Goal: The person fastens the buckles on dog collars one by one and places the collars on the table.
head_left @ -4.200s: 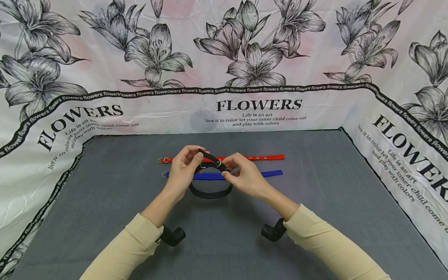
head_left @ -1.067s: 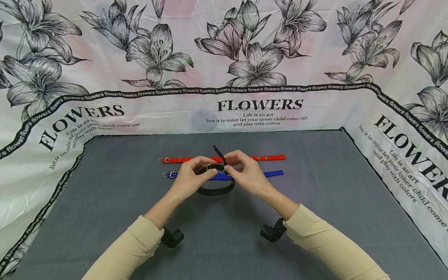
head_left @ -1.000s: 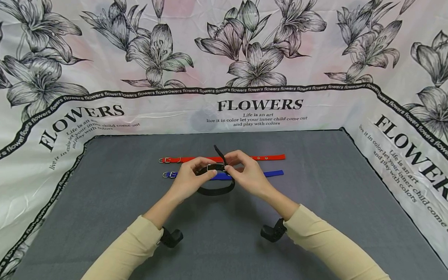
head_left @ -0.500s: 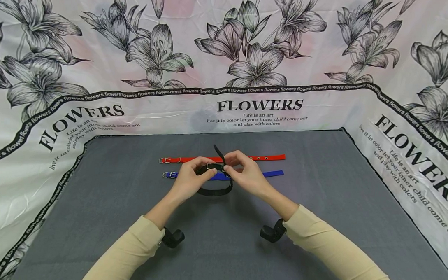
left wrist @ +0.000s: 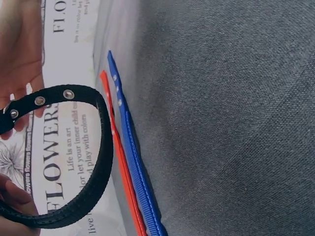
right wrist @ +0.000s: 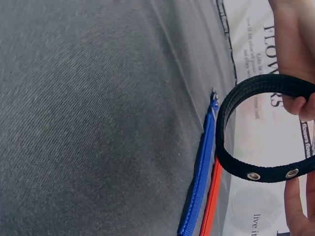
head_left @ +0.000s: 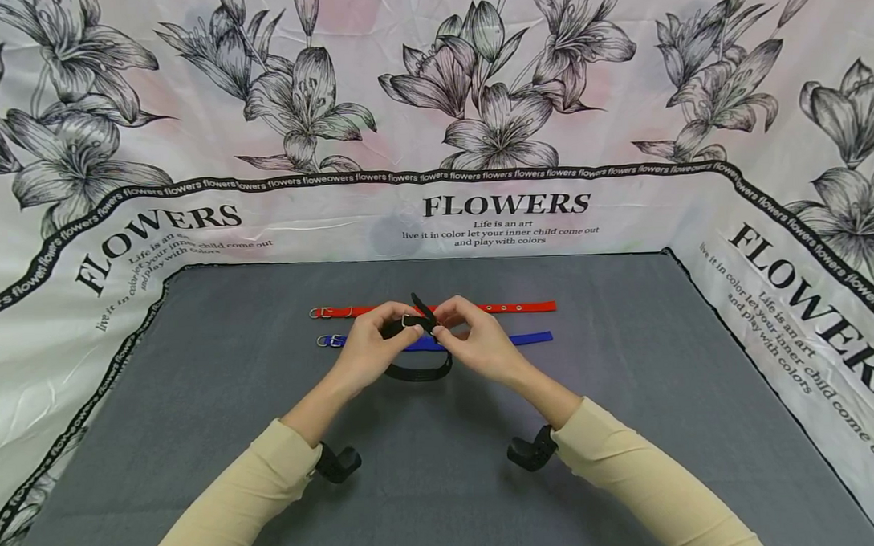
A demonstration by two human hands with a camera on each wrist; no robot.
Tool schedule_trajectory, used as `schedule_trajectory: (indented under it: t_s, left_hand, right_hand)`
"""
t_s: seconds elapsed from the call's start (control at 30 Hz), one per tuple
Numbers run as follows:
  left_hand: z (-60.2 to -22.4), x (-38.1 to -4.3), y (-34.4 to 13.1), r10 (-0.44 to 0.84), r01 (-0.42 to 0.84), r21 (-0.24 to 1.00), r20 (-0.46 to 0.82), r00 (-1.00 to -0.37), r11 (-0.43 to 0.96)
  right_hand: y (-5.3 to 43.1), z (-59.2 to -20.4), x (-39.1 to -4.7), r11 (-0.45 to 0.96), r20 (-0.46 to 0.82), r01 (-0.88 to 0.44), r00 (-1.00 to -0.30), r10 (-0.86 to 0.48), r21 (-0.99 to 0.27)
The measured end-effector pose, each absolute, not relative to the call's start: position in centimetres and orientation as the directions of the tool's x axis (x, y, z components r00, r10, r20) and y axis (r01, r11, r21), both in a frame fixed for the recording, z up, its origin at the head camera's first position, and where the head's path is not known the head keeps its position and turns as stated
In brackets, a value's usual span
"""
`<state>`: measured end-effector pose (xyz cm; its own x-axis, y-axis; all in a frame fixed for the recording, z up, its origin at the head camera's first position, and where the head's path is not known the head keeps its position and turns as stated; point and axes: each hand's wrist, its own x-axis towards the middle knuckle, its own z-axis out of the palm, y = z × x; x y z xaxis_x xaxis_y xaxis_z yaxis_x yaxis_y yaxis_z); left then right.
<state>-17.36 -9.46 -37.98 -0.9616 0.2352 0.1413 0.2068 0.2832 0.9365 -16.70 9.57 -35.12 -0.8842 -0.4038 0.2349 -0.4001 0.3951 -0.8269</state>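
Note:
A black collar (head_left: 420, 374) with metal eyelets hangs as a closed loop above the table, between both hands. My left hand (head_left: 367, 344) pinches it beside its silver buckle (head_left: 407, 321), thumb in front. My right hand (head_left: 479, 340) pinches the strap just right of the buckle, where the free tail (head_left: 422, 307) sticks up and leans left. Eyelets (left wrist: 68, 94) along the band show in the left wrist view. Under the hands lie a red collar (head_left: 521, 308) and, nearer, a blue collar (head_left: 532, 338), both stretched flat and partly hidden.
A grey cloth (head_left: 444, 482) covers the table. White fabric printed with flowers and lettering (head_left: 507, 205) rises at the back and sides. Dark wrist cameras (head_left: 338, 463) sit below both wrists.
Earlier the collar's tail lay across the buckle area, then it stood upright from the right fingers. Now it is lower and tipped left, and my right hand has shifted slightly left.

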Motion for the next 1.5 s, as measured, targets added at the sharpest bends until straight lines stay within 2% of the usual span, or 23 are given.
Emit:
schedule_trajectory:
  t_s: [0.5,0.8,0.97,1.3,1.5]
  left_hand:
    - [-37.9,-17.3,-9.3,0.216,0.186,0.949,0.132,-0.967,0.253]
    - [-38.1,-17.4,-8.9,0.21,0.177,0.946,0.121,-0.97,0.273]
    - [-38.6,-17.5,-8.6,0.214,0.159,0.947,0.1,-0.972,0.279]
    - [-38.9,-17.5,-8.1,0.196,0.146,0.936,0.086,-0.977,0.32]
    - [-38.9,-17.5,-8.4,0.171,0.126,0.939,0.074,-0.983,0.319]
  right_hand:
    - [9.7,-34.2,-16.4,0.407,0.153,-0.318,-0.908,-0.389,-0.856]
    - [10.3,-37.7,-18.5,0.4,0.239,-0.377,-0.904,-0.353,-0.835]
    - [10.4,-38.0,-18.9,0.364,0.33,-0.44,-0.885,-0.328,-0.821]
    - [9.8,-34.7,-17.0,0.346,0.308,-0.421,-0.89,-0.335,-0.839]
    - [9.7,-34.2,-16.8,0.367,0.312,-0.422,-0.894,-0.321,-0.829]
